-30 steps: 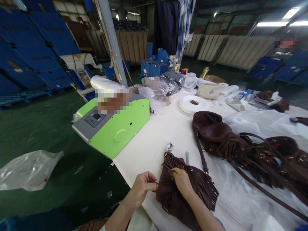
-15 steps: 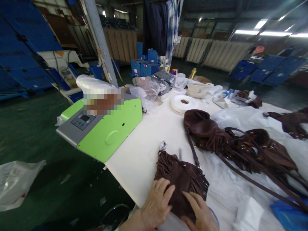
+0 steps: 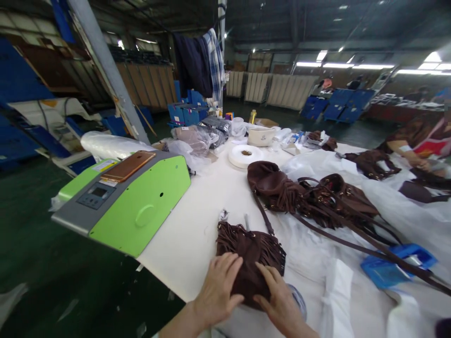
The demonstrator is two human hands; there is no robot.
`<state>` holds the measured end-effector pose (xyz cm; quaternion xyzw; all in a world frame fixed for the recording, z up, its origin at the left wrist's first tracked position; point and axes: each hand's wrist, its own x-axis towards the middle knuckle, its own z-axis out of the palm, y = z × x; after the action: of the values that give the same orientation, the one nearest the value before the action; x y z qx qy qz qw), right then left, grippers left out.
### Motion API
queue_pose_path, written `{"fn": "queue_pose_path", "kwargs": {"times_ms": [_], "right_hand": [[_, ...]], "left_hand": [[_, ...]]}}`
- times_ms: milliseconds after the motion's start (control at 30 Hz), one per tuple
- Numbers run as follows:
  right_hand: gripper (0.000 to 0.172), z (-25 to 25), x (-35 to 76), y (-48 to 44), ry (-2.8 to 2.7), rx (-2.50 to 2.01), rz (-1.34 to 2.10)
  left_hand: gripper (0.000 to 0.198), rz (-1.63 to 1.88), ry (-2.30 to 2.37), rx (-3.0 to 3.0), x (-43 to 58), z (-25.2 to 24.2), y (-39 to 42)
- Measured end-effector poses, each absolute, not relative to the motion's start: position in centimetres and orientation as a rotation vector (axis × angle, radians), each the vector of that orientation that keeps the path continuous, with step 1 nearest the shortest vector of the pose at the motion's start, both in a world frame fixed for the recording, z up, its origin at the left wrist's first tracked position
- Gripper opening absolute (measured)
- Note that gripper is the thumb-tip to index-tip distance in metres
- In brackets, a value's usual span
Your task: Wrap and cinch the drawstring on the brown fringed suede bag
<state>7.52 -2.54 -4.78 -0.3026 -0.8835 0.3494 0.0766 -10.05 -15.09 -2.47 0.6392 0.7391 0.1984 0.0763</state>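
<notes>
A dark brown fringed bag lies flat on the white table in front of me, its fringe spread along the far side and edges. My left hand rests on the bag's left part, fingers stretched out. On the right part lies my right hand, palm down with the fingers apart. Part of the bag is hidden under both hands. Just right of my right hand, a clear roll of tape shows partly. A strap runs from the bag's far right corner toward a heap of brown bags.
A green and grey machine with a brown phone on top stands at the left table edge. Beyond are a white roll and a cream pouch. A blue plastic packet lies right. Another person's arms work at far right.
My view has swung to the right, bringing the other person into sight. Both hands stay on the fringed bag, with the left fingers now lying straighter.
</notes>
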Motion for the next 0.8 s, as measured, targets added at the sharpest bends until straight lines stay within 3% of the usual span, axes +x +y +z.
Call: {"fn": "queue_pose_path", "kwargs": {"times_ms": [67,133,233,300,600,700,767,800], "right_hand": [[0.065,-4.8,7.1,-2.9,-2.731,-0.827,0.944],[0.054,-4.5,6.7,-2.9,-2.846,-0.762,0.906],[0.032,-3.5,5.9,-2.2,-2.963,-0.692,1.033],[0.026,-2.7,5.3,-1.4,-2.915,-0.733,1.207],[0.022,-1.2,3.5,3.7,-2.417,-1.036,1.926],[0.018,-2.4,3.4,4.0,-2.218,-1.161,2.034],[0.014,-3.3,3.5,3.6,-2.117,-1.21,2.044],[0.013,-3.7,3.5,3.4,-2.071,-1.217,2.058]], "left_hand": [[0.064,0.473,2.148,1.945,-8.9,-3.1,-14.1],[0.046,0.291,2.048,1.971,-9.3,-3.4,-13.3],[0.019,0.126,1.845,1.978,-11.6,-2.8,-12.3],[0.015,0.125,1.814,1.913,-12.9,-2.2,-11.4],[0.022,0.462,1.986,1.546,-14.3,0.9,-7.2],[0.044,0.652,2.252,1.384,-13.0,0.1,-9.0],[0.061,0.927,2.413,1.061,-11.4,-1.8,-11.4],[0.066,1.227,2.396,0.697,-10.4,-2.9,-12.8]]}}
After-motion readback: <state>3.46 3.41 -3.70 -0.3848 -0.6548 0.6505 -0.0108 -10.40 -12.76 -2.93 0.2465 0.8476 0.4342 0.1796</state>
